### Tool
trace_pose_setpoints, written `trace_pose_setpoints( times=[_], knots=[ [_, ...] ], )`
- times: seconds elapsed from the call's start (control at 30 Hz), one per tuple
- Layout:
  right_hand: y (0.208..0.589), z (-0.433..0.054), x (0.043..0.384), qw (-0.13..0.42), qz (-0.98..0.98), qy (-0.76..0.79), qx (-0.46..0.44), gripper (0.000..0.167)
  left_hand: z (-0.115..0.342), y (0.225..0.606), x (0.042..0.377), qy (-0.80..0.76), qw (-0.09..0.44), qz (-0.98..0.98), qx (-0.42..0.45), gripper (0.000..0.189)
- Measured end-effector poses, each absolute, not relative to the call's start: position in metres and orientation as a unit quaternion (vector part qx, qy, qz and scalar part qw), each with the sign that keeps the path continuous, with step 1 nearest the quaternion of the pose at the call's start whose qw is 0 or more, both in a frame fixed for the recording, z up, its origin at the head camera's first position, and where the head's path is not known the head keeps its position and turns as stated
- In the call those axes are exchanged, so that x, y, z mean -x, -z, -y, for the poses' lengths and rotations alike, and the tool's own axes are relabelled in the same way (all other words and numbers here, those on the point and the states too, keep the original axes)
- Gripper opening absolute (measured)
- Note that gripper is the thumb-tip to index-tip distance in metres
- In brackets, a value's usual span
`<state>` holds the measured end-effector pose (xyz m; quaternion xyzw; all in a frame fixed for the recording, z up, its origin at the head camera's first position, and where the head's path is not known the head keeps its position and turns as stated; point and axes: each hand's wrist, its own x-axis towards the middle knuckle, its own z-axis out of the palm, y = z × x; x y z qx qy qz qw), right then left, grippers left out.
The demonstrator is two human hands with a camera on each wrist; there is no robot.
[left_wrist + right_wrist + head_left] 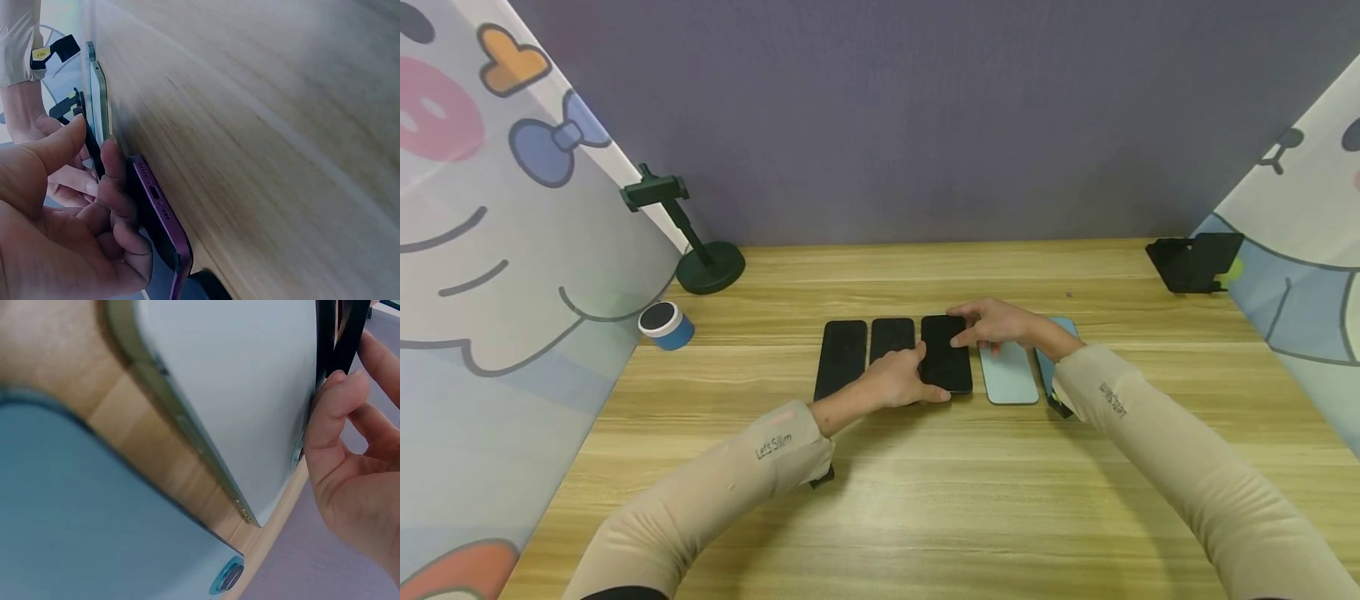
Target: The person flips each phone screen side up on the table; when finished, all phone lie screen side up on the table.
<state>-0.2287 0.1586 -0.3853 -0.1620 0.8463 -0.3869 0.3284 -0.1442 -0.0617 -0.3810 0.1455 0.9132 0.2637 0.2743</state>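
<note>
Well, right at the centre of the head view, both hands are on one black phone [946,367], third from the left in a row of phones. The left hand [895,382] pinches its lower left part, thumb and fingers only a phone's thickness apart; the right hand [997,322] grips the upper right edge just as narrowly. Whether the phone is raised off the wooden table [925,500], I can't quite tell. Just left of it lie two more dark phones [841,358], one partly behind the left hand; just right, a pale mint phone [1010,379], then a blue phone [1063,325] partly under the right forearm. A dark green stand [709,265] rises at upper left, near a blue-and-white tub [673,332], and a black holder [1206,262] sits at upper right
</note>
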Motion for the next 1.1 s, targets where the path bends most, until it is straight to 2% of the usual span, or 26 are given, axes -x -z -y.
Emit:
trace_pose_setpoints(
  times=[0.37, 0.67, 0.8, 0.97, 1.1],
  knots=[
    [0.387, -0.157, 0.228, 0.313, -0.859, 0.369, 0.168, 0.07, 0.059, 0.379, 0.145, -0.252, 0.289, -0.912, -0.147, 0.101],
    [0.385, -0.154, 0.227, 0.305, -0.87, 0.35, 0.164, 0.07, 0.061, 0.374, 0.147, -0.227, 0.282, -0.918, -0.163, 0.1],
    [0.385, -0.153, 0.227, 0.306, -0.873, 0.341, 0.167, 0.071, 0.063, 0.373, 0.144, -0.176, 0.249, -0.937, -0.17, 0.097],
    [0.387, -0.155, 0.227, 0.298, -0.878, 0.331, 0.177, 0.072, 0.065, 0.378, 0.138, -0.08, 0.178, -0.963, -0.188, 0.09],
    [0.387, -0.154, 0.226, 0.291, -0.879, 0.327, 0.191, 0.072, 0.064, 0.383, 0.136, -0.026, 0.148, -0.969, -0.198, 0.09]
  ],
)
